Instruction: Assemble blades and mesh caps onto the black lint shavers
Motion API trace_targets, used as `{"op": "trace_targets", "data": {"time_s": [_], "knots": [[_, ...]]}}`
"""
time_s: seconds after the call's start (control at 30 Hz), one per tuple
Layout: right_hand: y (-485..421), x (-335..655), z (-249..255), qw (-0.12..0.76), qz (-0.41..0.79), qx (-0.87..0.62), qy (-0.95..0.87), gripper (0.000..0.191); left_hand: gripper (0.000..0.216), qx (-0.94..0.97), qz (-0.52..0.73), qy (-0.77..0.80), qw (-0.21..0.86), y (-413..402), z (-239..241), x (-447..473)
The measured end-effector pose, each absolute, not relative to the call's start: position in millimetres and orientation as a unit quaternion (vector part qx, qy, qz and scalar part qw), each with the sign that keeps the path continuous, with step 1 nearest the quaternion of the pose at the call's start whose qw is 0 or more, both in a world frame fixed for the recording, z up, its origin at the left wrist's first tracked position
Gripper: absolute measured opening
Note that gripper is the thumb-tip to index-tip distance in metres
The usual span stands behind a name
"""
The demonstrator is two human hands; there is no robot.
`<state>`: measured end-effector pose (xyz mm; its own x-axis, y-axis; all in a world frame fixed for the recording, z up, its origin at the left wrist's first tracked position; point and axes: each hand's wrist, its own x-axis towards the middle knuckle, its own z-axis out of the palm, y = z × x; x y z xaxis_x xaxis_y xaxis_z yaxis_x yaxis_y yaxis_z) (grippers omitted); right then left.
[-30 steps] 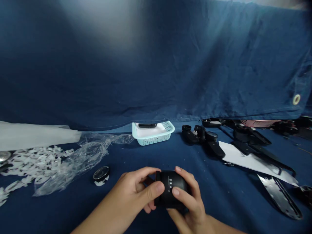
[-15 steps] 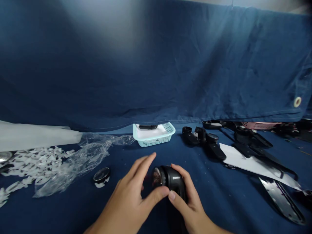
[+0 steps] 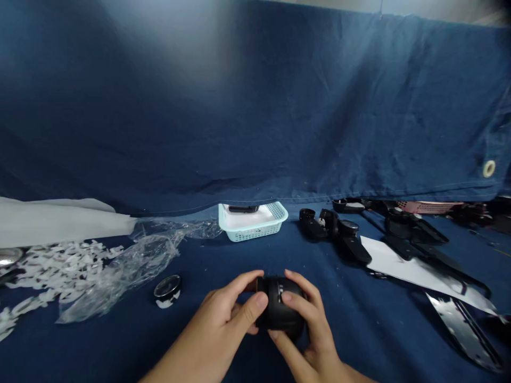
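Observation:
Both hands hold a black device that looks like a fabric shaver (image 3: pixel 275 311), low in the middle of the view. My left hand (image 3: pixel 225 322) is closed around its round head end, thumb on the near side and fingers beyond. Wrapped over the black body is my right hand (image 3: pixel 315 324), its fingertips on top and its thumb underneath. The handle is mostly hidden. Left of the hands, a round black cap with a shiny rim (image 3: pixel 167 287) lies on the blue cloth, a bit of white material at its edge.
A light-blue basket (image 3: pixel 255 232) stands ahead under the hanging blue curtain (image 3: pixel 255 106). Small white pieces (image 3: pixel 67 266) and crumpled clear plastic (image 3: pixel 139 266) lie at left. Several black device parts (image 3: pixel 353 247), a white sheet (image 3: pixel 423 271) and a glossy shell (image 3: pixel 465 330) lie at right.
My left hand has closed around the shaver's head, which was uncovered with its perforated face showing. The shaver has turned in my right hand, whose fingers have shifted over the body.

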<state>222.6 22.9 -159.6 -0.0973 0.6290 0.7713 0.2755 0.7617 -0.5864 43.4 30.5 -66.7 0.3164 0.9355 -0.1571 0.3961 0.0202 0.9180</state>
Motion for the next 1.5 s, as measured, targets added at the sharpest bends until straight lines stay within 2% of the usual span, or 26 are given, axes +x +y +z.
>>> {"op": "trace_targets", "data": {"time_s": [0.1,0.2,0.4,0.6,0.8,0.93,1.07,1.17,1.27,1.37,1.5], "knots": [[26.1,223.1,-158.2,0.609,0.025,-0.266,-0.747,0.061,0.066,0.624,0.266,0.512,0.527,33.1,-66.7,45.0],[26.8,222.9,-158.5,0.611,-0.007,-0.249,-0.751,0.059,0.067,0.626,0.253,0.494,0.549,36.0,-63.7,45.3],[20.1,223.4,-162.4,0.587,0.159,-0.314,-0.729,0.063,0.058,0.682,0.255,0.457,0.51,32.6,-54.2,40.9],[19.4,224.3,-158.6,0.589,0.21,-0.317,-0.714,0.063,0.057,0.7,0.288,0.452,0.471,28.5,-53.7,40.6],[18.1,225.9,-156.1,0.569,0.367,-0.364,-0.64,0.056,0.049,0.763,0.294,0.461,0.345,27.6,-58.5,43.4],[17.5,224.9,-154.5,0.556,0.481,-0.343,-0.585,0.051,0.043,0.786,0.282,0.447,0.32,25.8,-57.6,44.6],[12.7,219.7,-149.3,0.558,0.527,-0.307,-0.562,0.048,0.032,0.804,0.304,0.417,0.295,23.7,-53.7,45.7],[7.8,216.0,-148.6,0.568,0.524,-0.31,-0.554,0.047,0.046,0.804,0.302,0.44,0.261,22.2,-52.2,44.2],[6.3,215.8,-153.1,0.598,0.435,-0.369,-0.563,0.05,0.057,0.791,0.274,0.49,0.242,23.7,-53.3,42.3],[8.1,217.3,-157.7,0.597,0.35,-0.385,-0.611,0.053,0.051,0.766,0.254,0.513,0.293,27.6,-54.8,42.7],[9.0,215.4,-155.7,0.608,0.386,-0.378,-0.582,0.048,0.055,0.761,0.262,0.476,0.355,31.7,-51.0,43.0]]}}
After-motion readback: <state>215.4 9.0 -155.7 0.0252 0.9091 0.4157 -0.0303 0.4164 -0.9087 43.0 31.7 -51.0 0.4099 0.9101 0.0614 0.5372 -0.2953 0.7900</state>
